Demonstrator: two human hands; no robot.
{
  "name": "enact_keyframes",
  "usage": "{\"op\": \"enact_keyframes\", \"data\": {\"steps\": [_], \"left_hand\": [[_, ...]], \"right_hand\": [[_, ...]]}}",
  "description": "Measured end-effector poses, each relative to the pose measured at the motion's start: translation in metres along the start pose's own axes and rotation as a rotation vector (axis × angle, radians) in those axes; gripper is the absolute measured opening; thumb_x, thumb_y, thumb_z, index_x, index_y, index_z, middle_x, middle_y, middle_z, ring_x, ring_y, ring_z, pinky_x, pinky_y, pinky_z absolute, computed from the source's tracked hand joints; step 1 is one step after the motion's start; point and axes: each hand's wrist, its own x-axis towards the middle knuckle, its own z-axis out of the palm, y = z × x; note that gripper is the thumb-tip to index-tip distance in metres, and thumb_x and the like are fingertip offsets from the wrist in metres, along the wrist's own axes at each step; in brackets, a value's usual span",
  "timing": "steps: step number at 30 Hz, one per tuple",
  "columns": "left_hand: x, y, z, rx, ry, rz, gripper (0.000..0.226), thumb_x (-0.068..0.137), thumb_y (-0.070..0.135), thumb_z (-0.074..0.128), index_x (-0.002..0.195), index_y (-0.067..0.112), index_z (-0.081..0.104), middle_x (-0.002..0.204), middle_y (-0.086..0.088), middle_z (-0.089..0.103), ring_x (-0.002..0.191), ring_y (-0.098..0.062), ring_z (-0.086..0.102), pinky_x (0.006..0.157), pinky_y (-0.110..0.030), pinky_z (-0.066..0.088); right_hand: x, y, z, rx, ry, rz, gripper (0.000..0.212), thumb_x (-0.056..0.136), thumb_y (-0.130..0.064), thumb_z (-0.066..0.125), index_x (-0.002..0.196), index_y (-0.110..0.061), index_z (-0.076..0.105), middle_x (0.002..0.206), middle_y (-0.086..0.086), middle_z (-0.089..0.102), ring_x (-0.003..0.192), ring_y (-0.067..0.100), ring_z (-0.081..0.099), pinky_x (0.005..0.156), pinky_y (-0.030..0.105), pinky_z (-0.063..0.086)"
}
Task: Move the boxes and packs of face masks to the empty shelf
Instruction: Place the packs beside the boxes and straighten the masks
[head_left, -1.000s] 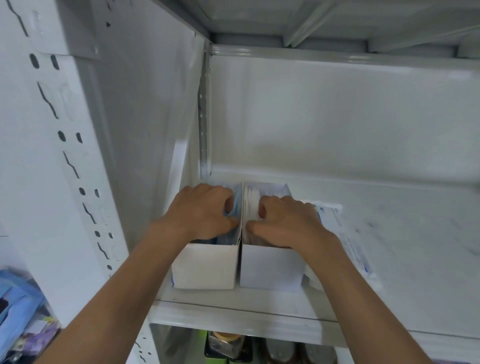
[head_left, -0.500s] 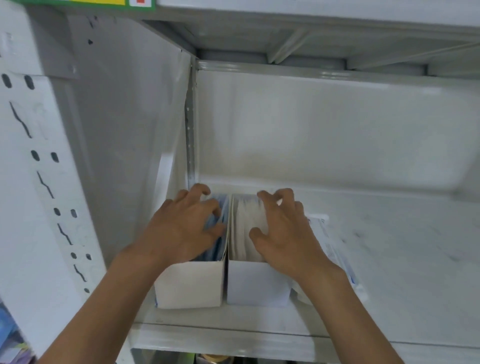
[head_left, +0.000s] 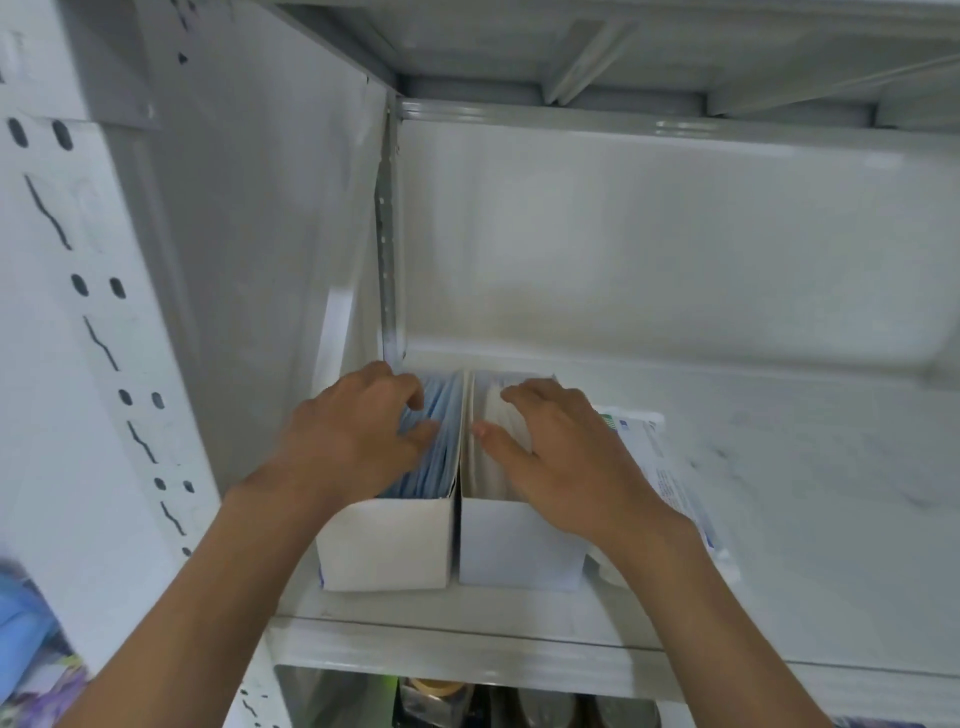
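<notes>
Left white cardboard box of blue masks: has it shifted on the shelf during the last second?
No. The left white cardboard box stays with its far end beside the grey back corner post.

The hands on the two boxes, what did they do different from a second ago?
Both hands opened. The left hand and right hand had fingers curled into the box tops; now the fingers lie looser on the blue masks and white masks. The left box, right box and the flat pack beside them stayed where they were on the shelf.
</notes>
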Motion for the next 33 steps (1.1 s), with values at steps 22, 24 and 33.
{"op": "enact_keyframes", "data": {"steps": [22,24,33], "left_hand": [[0.012,0.006,0.013,-0.169,0.017,-0.116,0.030,0.078,0.010,0.080,0.087,0.033,0.063,0.112,0.004,0.060,0.089,-0.015,0.058,0.071,-0.025,0.045],[0.011,0.001,0.009,-0.148,0.045,-0.144,0.028,0.078,0.008,0.078,0.091,0.030,0.068,0.117,0.000,0.060,0.091,-0.017,0.058,0.069,-0.025,0.044],[0.001,0.008,0.002,-0.007,0.113,-0.071,0.028,0.088,0.029,0.072,0.116,0.032,0.068,0.128,0.005,0.062,0.108,-0.021,0.062,0.079,-0.031,0.042]], "right_hand": [[0.021,-0.016,0.004,-0.066,-0.171,0.181,0.045,0.084,-0.033,0.062,0.126,-0.024,0.047,0.090,-0.003,0.039,0.086,0.024,0.046,0.066,0.032,0.037],[0.020,-0.015,0.001,-0.052,-0.135,0.182,0.043,0.083,-0.027,0.063,0.124,-0.021,0.051,0.092,-0.002,0.041,0.085,0.022,0.044,0.065,0.031,0.037],[0.015,-0.020,-0.004,-0.263,-0.034,0.191,0.038,0.087,-0.034,0.056,0.122,-0.019,0.059,0.114,0.005,0.055,0.096,0.026,0.049,0.069,0.035,0.036]]}}
